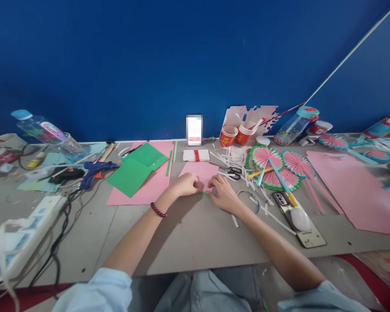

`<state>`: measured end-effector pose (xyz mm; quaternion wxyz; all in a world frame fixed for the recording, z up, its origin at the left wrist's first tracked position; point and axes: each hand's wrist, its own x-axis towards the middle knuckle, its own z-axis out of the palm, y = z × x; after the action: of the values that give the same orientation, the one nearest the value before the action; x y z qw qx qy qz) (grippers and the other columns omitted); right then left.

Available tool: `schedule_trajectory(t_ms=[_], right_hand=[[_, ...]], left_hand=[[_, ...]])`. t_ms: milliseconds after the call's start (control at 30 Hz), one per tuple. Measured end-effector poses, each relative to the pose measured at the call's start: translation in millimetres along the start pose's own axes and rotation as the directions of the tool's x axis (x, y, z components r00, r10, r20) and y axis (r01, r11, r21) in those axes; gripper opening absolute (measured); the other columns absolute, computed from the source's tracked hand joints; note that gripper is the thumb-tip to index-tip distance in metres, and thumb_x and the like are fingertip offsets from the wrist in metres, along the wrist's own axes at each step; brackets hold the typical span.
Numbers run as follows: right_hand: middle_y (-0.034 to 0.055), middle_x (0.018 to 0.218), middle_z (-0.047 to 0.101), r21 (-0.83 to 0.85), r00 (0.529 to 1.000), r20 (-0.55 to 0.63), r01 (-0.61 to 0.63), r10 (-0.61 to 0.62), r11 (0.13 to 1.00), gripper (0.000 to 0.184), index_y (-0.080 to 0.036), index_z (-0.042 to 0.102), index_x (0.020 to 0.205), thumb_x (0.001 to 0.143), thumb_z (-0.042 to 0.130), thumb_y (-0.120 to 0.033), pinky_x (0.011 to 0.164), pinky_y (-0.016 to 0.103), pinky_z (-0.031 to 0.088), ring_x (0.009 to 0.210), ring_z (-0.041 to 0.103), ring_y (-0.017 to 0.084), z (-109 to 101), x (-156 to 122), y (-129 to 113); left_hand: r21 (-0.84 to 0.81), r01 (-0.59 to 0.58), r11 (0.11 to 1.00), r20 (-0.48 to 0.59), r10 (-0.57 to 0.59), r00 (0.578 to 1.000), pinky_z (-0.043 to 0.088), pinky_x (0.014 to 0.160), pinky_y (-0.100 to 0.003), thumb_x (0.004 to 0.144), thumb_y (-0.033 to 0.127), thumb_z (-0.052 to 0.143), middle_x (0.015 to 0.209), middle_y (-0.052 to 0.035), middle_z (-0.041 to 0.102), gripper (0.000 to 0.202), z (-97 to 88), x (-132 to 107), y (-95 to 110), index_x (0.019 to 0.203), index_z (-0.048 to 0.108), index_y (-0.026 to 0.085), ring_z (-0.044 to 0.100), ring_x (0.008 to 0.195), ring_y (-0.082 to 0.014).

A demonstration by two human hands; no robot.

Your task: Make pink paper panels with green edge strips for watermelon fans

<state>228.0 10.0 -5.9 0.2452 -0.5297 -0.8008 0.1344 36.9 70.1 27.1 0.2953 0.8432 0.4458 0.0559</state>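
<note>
A small pink paper sheet (199,170) lies on the table in front of me, with a short piece of green strip (205,194) at its near edge. My left hand (187,185) is closed at the sheet's near left edge, fingers curled and thumb pressed in. At the near right edge, my right hand (223,194) has thumb and fingers bent together on the paper. The green strip shows between the two hands; the fingers cover its ends. Black-handled scissors (234,173) rest just beyond my right hand, beside white paper strips (229,155).
Green paper (133,171) overlaps a pink sheet (117,200) at left, near a blue glue gun (95,170) and a power strip (35,229). Pleated paper fans (266,157), a phone (307,234) and large pink paper (354,186) lie at right. Red cups (229,136) stand behind.
</note>
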Motion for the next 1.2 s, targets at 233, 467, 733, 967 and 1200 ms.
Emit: schedule_trajectory(t_ms=[233, 467, 733, 967, 1200], right_hand=[[0.0089, 0.1, 0.054, -0.039, 1.0, -0.009, 0.001, -0.002, 0.999, 0.012, -0.02, 0.053, 0.091, 0.081, 0.06, -0.024, 0.083, 0.039, 0.042, 0.096, 0.048, 0.026, 1.8, -0.4, -1.3], [0.0092, 0.101, 0.054, -0.038, 1.0, -0.011, 0.005, -0.005, 0.999, 0.013, -0.02, 0.053, 0.092, 0.081, 0.06, -0.024, 0.083, 0.04, 0.042, 0.097, 0.048, 0.026, 2.2, -0.5, -0.5], [0.009, 0.102, 0.054, -0.037, 1.0, 0.002, -0.006, 0.006, 0.999, 0.015, -0.02, 0.053, 0.091, 0.081, 0.061, -0.026, 0.084, 0.039, 0.042, 0.097, 0.048, 0.026, 2.7, -0.4, 0.3], [0.0095, 0.101, 0.054, -0.044, 1.0, -0.008, 0.006, -0.006, 0.999, 0.013, -0.02, 0.053, 0.091, 0.082, 0.06, -0.026, 0.083, 0.04, 0.042, 0.097, 0.048, 0.026, 2.2, 0.1, -1.5], [0.009, 0.099, 0.054, -0.055, 1.0, -0.019, -0.012, 0.011, 0.998, 0.012, -0.02, 0.053, 0.09, 0.082, 0.06, -0.027, 0.083, 0.04, 0.042, 0.096, 0.048, 0.027, 2.4, -0.3, -4.8]], left_hand=[[-0.007, 0.017, 1.0, 0.009, -0.017, 1.0, 0.028, 0.05, -0.027, 0.067, 0.042, 0.061, 0.061, 0.0, 0.048, 0.038, -2.9, -0.6, 3.1, 0.049, 0.036, 0.019, 0.043, 0.055, -0.0125], [0.021, 0.007, 1.0, 0.007, -0.007, 1.0, 0.024, 0.048, -0.028, 0.067, 0.042, 0.062, 0.058, 0.0003, 0.046, 0.042, -4.0, -0.1, 3.3, 0.048, 0.032, 0.019, 0.04, 0.053, -0.0119], [0.121, 0.114, 0.986, 0.03, -0.119, 0.992, 0.024, 0.051, -0.028, 0.067, 0.049, 0.061, 0.054, 0.0001, 0.048, 0.04, -8.0, -3.7, 5.0, 0.05, 0.04, 0.019, 0.042, 0.052, -0.0139], [0.112, 0.134, 0.985, 0.067, -0.142, 0.988, 0.023, 0.05, -0.027, 0.064, 0.05, 0.065, 0.053, 0.0014, 0.047, 0.042, -15.5, -4.8, 4.1, 0.051, 0.04, 0.019, 0.041, 0.051, -0.0129], [0.11, 0.13, 0.985, 0.052, -0.136, 0.989, 0.022, 0.05, -0.027, 0.063, 0.049, 0.066, 0.053, 0.0014, 0.048, 0.043, -15.2, -5.1, 2.3, 0.05, 0.038, 0.019, 0.041, 0.051, -0.0127]])
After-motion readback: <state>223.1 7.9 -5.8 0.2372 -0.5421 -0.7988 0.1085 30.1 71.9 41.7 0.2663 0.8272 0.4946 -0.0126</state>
